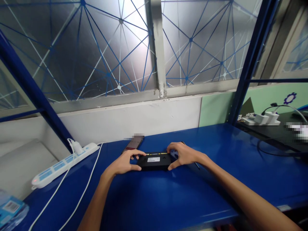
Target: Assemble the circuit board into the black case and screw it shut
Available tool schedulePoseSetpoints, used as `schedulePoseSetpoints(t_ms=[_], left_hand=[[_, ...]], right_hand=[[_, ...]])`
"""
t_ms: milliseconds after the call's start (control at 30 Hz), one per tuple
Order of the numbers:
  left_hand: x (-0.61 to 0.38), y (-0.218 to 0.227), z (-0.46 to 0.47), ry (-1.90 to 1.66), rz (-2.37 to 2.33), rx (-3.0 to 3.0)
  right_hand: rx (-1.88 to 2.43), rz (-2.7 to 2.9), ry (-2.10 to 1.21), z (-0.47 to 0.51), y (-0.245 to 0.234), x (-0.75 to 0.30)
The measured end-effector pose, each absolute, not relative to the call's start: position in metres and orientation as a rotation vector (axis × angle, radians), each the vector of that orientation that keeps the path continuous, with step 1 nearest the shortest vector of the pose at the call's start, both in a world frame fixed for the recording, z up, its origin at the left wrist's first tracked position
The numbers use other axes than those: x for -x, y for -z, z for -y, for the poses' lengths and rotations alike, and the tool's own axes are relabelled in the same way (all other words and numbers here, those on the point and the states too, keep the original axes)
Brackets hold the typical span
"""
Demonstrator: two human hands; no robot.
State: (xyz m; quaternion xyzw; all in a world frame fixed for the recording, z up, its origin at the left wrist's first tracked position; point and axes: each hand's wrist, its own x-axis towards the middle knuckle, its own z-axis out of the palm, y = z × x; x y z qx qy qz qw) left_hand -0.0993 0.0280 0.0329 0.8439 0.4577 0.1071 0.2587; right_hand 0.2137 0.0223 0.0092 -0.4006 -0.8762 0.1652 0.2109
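Observation:
A flat black box (158, 166) with a white label and yellow marks along its far edge sits on the blue table (154, 199). My left hand (125, 162) grips its left end, thumb at the near side and fingers over the far edge. At the right end, my right hand (180, 154) holds it the same way, thumb in front and fingers curled behind. Just behind my left hand lies a phone-like dark slab (134, 142), partly blurred out. Part of a thin dark stick-like item (197, 165) shows beyond my right wrist; the rest is hidden.
On the left a white power strip (64, 165) holds a plug, with white cables (86, 189) trailing to the front edge. A blue-labelled plastic package (11, 207) stands at the far left. Blue shelf posts (247, 64) rise at both sides. Another power strip (261, 119) lies on a black surface at right.

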Motion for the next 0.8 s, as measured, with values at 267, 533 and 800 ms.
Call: schedulePoseSetpoints(t_ms=[267,533,800], left_hand=[[0.098,-0.037,-0.027,-0.298,-1.240,-2.279],[0.100,-0.035,-0.027,-0.310,-1.224,-2.278],[0.100,-0.033,-0.028,-0.325,-1.221,-2.270]], right_hand=[[1.109,2.436,-0.456,-0.021,-0.010,-0.213],[1.123,2.428,-0.474,-0.020,-0.011,-0.214],[1.085,2.496,-0.499,-0.025,-0.001,-0.212]])
